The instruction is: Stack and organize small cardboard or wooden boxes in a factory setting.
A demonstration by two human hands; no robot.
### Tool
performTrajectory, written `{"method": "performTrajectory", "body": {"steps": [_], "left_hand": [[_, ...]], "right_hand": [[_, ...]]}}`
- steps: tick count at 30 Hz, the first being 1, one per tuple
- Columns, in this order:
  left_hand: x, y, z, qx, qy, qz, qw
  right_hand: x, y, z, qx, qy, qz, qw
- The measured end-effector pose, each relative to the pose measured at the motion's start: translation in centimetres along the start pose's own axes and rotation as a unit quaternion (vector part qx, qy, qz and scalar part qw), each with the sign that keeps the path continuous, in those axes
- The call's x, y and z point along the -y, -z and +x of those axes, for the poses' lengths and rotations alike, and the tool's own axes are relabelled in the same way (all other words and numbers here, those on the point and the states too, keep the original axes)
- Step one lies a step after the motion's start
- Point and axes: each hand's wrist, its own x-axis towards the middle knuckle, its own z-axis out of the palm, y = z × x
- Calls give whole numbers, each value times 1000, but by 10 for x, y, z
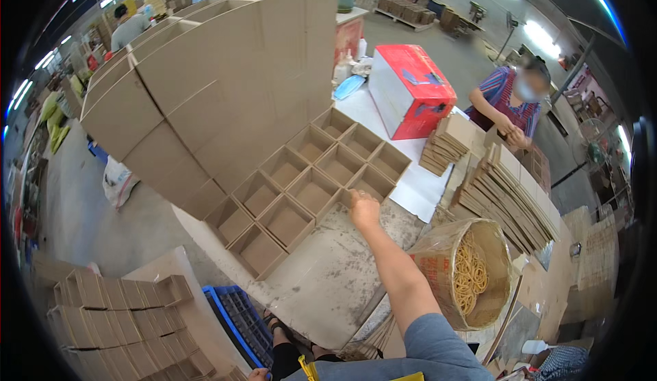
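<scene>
On the worktable (335, 271) small square open cardboard boxes (313, 191) stand side by side in rows, hollow sides up. My right hand (365, 210) reaches to the near right of these rows. Its fingers are closed over the near wall of one box (369, 181). Only a bit of my left hand (258, 374) shows at the bottom edge, low by my leg, and its fingers are mostly cut off. Against the far left side of the rows rises a tall block of stacked cardboard boxes (239, 73).
Right of my forearm sits a tape-wrapped tub (431, 265) holding yellow rubber bands (470, 278). Beyond are flat cardboard stacks (506, 196), a red and white carton (410, 90), and a co-worker (513, 100) handling cardboard. A blue crate (239, 319) and more boxes (130, 319) lie lower left.
</scene>
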Motion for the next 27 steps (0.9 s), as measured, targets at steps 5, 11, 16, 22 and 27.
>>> {"method": "performTrajectory", "body": {"steps": [5,11,16,22,27], "left_hand": [[10,5,-6,8,10,-43,999],[-18,34,14,-97,-112,97,984],[-90,107,49,-313,-230,188,902],[-167,181,131,-363,-259,356,821],[-162,196,227,-342,-211,394,826]], "right_hand": [[4,-14,3,52,-27,-32,998],[53,35,-28,-31,-22,-2,999],[116,46,-150,-14,69,135,988],[196,45,-260,220,255,365,868],[240,36,-275,336,260,411,807]]}}
